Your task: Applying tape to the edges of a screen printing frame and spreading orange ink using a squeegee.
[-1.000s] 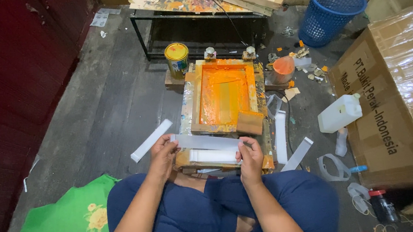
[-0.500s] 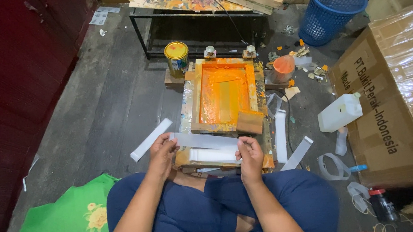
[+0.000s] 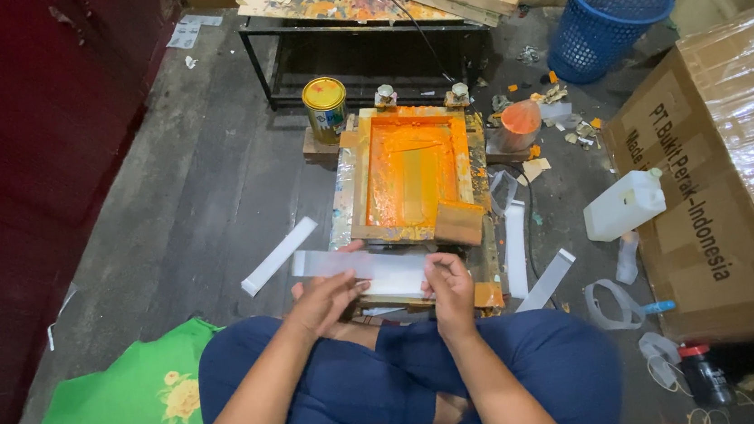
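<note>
Hands (image 3: 384,293) unmoved since before, both gripping white strip (image 3: 359,266)

Dark blue trousers (image 3: 536,362) are worn. Both forearms are left bare, and no rings, watch or gloves are seen on the left hand (image 3: 323,300) or right hand (image 3: 450,293).

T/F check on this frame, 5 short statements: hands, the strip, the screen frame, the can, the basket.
1. Both hands, left hand and right hand, hold the white strip. True.
2. The screen frame is coated in blue ink. False: the ink is orange.
3. A yellow-lidded can stands left of the frame. True.
4. The blue basket lies on the person's lap. False: it stands on the floor, far right.
5. A white jug lies right of the frame. True.
</note>
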